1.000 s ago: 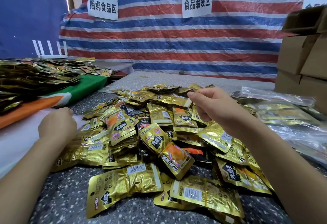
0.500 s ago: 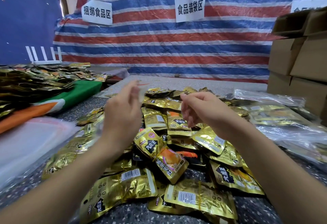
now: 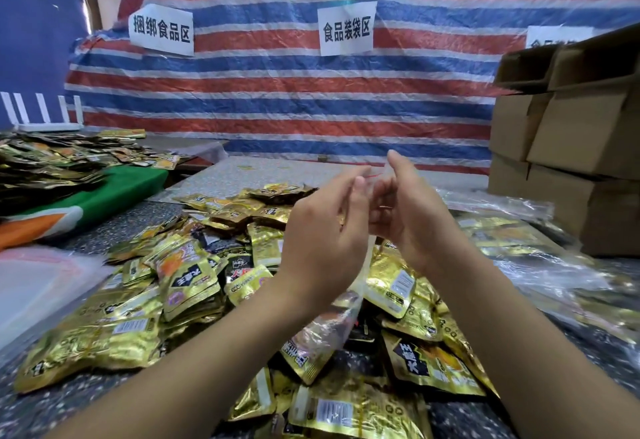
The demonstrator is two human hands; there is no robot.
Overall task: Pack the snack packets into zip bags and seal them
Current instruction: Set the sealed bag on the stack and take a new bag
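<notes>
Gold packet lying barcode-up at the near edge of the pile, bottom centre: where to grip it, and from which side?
Probably the near long edge of the gold packet, coming from the person's side. It lies flat on top, that edge looks uncovered, and other packets crowd its far side. A thumb-over, fingers-under pinch should lift it.

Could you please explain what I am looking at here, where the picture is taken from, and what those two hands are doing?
There is no machine here: a person wears a camera on the head, so the one picture looks forward and down over their own arms. The left hand and the right hand are raised together over a speckled table. Between their fingertips they hold a clear zip bag, hard to see because it is transparent; it hangs down in front of the wrists. Below lies a heap of gold snack packets, none in the bag yet as far as I can tell. Clear bags lie to the right, cardboard boxes stand behind them, and a striped tarp with paper signs hangs at the back.
</notes>
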